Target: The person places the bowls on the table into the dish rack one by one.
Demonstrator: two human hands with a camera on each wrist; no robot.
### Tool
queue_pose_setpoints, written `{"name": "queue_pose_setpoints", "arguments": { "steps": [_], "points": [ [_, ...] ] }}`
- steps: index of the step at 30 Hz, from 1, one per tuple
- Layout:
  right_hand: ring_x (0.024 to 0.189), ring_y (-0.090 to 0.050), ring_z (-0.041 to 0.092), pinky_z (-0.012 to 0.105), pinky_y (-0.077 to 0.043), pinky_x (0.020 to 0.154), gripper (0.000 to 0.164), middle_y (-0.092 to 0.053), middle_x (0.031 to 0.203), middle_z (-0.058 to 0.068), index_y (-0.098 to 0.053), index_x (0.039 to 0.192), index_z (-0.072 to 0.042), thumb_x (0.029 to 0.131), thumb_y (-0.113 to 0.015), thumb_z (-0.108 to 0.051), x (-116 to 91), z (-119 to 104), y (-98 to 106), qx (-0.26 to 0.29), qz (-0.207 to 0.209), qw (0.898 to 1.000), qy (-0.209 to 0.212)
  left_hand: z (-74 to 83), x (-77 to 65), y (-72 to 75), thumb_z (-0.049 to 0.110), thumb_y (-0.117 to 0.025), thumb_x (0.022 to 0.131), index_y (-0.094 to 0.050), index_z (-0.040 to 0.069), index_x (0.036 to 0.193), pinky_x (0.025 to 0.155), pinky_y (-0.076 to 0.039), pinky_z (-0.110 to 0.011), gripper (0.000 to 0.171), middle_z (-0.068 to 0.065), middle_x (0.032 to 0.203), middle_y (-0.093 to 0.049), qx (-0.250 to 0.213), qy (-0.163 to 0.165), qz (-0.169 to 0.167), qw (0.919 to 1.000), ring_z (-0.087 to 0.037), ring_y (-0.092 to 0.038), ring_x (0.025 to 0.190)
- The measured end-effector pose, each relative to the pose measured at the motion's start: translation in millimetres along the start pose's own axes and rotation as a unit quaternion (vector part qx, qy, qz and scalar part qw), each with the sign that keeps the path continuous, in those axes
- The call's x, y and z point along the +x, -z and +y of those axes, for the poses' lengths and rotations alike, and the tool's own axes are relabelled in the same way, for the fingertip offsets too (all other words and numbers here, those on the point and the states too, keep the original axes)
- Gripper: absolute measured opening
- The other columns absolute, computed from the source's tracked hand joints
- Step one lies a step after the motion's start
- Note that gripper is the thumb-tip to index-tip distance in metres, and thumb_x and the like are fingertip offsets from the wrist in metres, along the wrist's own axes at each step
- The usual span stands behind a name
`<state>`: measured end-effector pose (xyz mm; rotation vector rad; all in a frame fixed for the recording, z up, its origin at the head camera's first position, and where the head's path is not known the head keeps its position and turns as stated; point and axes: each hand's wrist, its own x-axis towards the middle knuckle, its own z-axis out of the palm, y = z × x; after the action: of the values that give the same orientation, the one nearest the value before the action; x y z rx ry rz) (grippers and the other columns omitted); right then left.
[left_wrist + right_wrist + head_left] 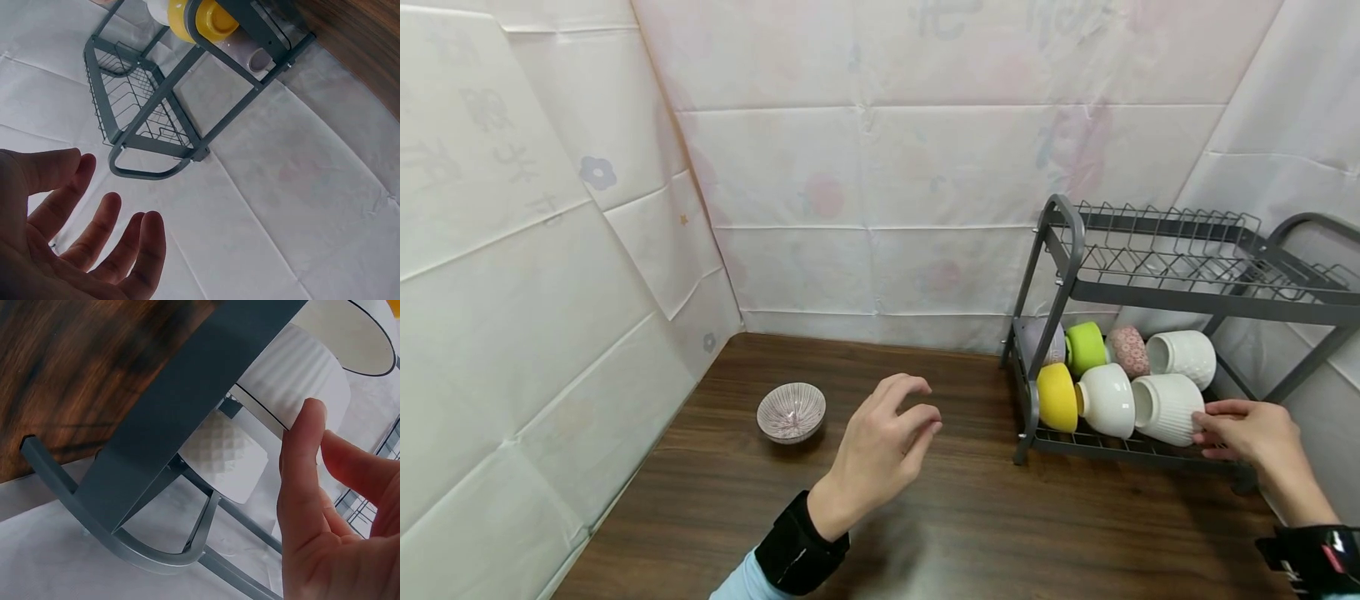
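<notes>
On the lower tier of a dark grey dish rack, my right hand (1255, 429) is at the right end of a white ribbed bowl (1168, 408), which lies on its side. In the right wrist view its thumb and forefinger (303, 469) pinch the bowl's rim. Left of that bowl lie a plain white bowl (1107, 402) and a yellow bowl (1057, 398). My left hand (880, 437) hovers over the table with bent, spread fingers and holds nothing. Nearest to it stands a small striped bowl (792, 412), upright on the wood.
Behind the front bowls lie a green bowl (1085, 348), a pink patterned bowl (1127, 350), a white textured bowl (1183, 357) and a pale purple one (1047, 340). The rack's upper wire tier (1165, 250) overhangs them. Cloth walls (865, 192) border the wooden table (970, 533).
</notes>
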<state>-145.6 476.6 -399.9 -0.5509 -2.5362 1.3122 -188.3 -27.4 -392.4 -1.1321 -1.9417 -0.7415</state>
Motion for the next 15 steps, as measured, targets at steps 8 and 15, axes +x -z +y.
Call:
{"name": "queue_pose_setpoints", "arguments": {
  "steps": [8, 15],
  "points": [
    [0.066, -0.073, 0.035, 0.047, -0.058, 0.061, 0.047, -0.074, 0.074, 0.016, -0.060, 0.120, 0.019, 0.101, -0.069, -0.023, -12, -14, -1, -0.180, 0.045, 0.979, 0.083, 0.1, 1.1, 1.4, 0.009, -0.080, 0.091, -0.074, 0.013, 0.090, 0.099, -0.052, -0.036, 0.008, -0.006, 0.119, -0.063, 0.001, -0.001, 0.004, 1.0000, -0.024, -0.060, 0.117],
    [0.095, -0.062, 0.058, 0.058, -0.045, 0.060, 0.041, -0.070, 0.113, 0.030, -0.068, 0.122, 0.006, 0.097, -0.073, -0.027, -39, -49, -10, -0.261, 0.107, 0.951, 0.129, 0.2, 0.1, 1.2, 0.009, -0.079, 0.091, -0.074, 0.014, 0.091, 0.097, -0.053, -0.035, 0.007, -0.005, 0.119, -0.063, 0.002, 0.001, 0.003, 1.0000, -0.024, -0.061, 0.116]
  ]
}}
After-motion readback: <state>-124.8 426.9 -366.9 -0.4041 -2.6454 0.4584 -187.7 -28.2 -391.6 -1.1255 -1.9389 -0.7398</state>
